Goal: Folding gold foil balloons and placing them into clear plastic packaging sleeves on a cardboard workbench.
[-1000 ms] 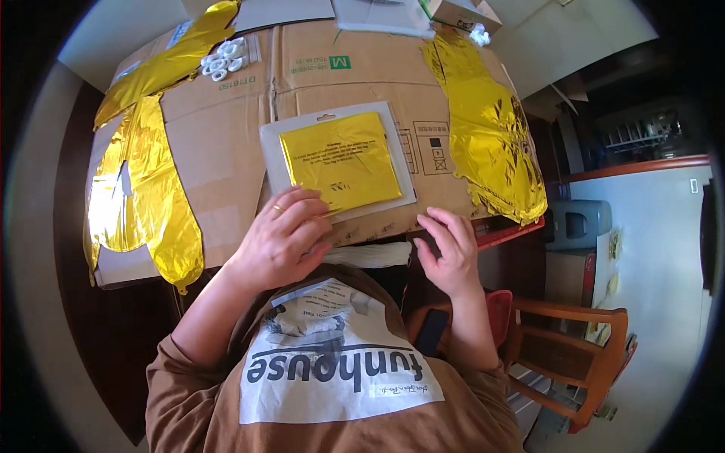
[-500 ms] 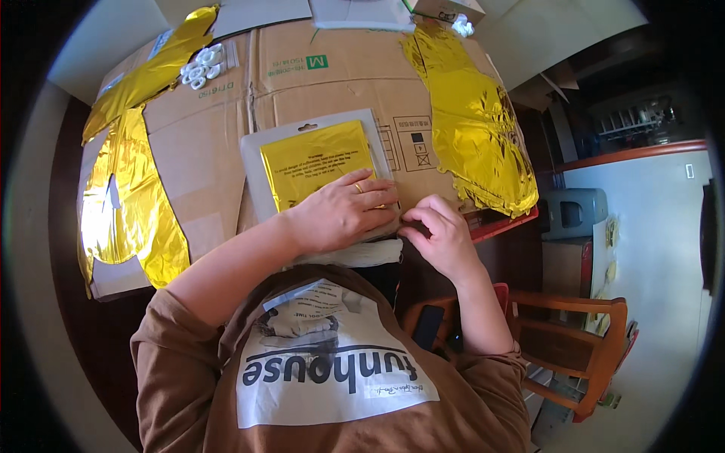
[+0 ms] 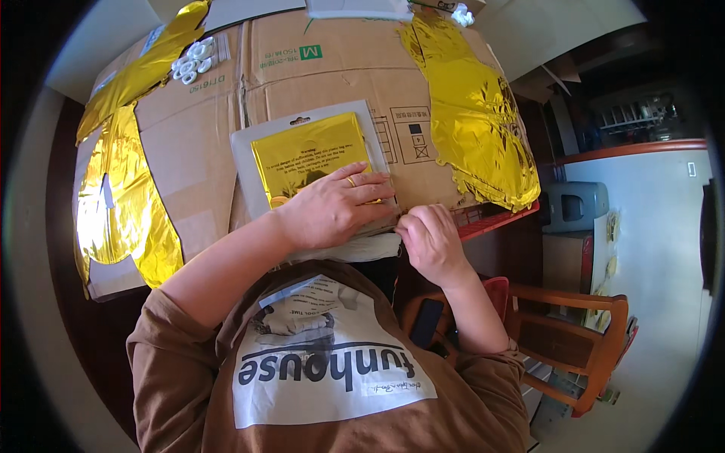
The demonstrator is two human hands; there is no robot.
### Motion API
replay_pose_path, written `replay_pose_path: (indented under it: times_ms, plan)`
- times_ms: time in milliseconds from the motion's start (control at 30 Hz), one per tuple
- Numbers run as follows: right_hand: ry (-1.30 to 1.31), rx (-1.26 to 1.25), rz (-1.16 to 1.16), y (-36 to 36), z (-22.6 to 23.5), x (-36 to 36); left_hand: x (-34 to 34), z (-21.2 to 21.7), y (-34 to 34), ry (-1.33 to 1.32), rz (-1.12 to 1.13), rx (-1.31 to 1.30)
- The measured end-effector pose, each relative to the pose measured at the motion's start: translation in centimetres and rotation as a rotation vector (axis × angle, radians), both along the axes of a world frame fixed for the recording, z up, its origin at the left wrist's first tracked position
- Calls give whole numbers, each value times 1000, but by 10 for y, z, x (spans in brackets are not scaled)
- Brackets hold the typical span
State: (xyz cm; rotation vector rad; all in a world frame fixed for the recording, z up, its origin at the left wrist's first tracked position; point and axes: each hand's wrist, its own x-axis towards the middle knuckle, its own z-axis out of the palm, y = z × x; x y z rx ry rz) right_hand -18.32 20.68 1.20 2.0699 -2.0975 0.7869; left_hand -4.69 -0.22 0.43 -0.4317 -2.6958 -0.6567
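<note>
On cardboard (image 3: 189, 140) by its near edge, steadying the gold packet (image 3: 308, 151) against slipping beneath the open, ungripping left hand (image 3: 332, 213) while apparently pinching its near right corner between closed fingers of the right hand (image 3: 430, 245).

The left hand (image 3: 328, 211) lies across the lower part of a folded gold foil pack (image 3: 302, 155), which sits on a pale backing card (image 3: 245, 155). The fingers of the right hand (image 3: 429, 241) are bunched by the card's near right corner; whether they pinch its edge is hard to tell. Beneath is flattened cardboard (image 3: 340, 90), with gold foil (image 3: 155, 219) at left, a second foil sheet (image 3: 479, 113) at right and small white rings (image 3: 195, 60) at far left. A wooden chair (image 3: 570, 301) stands lower right.
</note>
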Motion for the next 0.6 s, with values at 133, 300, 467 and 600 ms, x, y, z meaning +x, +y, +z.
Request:
replay_pose_path:
  times_ms: [133, 300, 467, 600]
  plan:
    - [-206, 50, 77, 12, 14, 24, 1, 1, 0, -12, 9, 13]
    - [-354, 82, 14, 10, 25, 20, 5, 14, -2, 182, -52, 10]
    - [-622, 167, -5, 7, 27, 18, 21, 34, 18, 153, -71, -50]
    - [-625, 245, 6, 1, 32, 17, 32, 26, 30, 73, 80, -101]
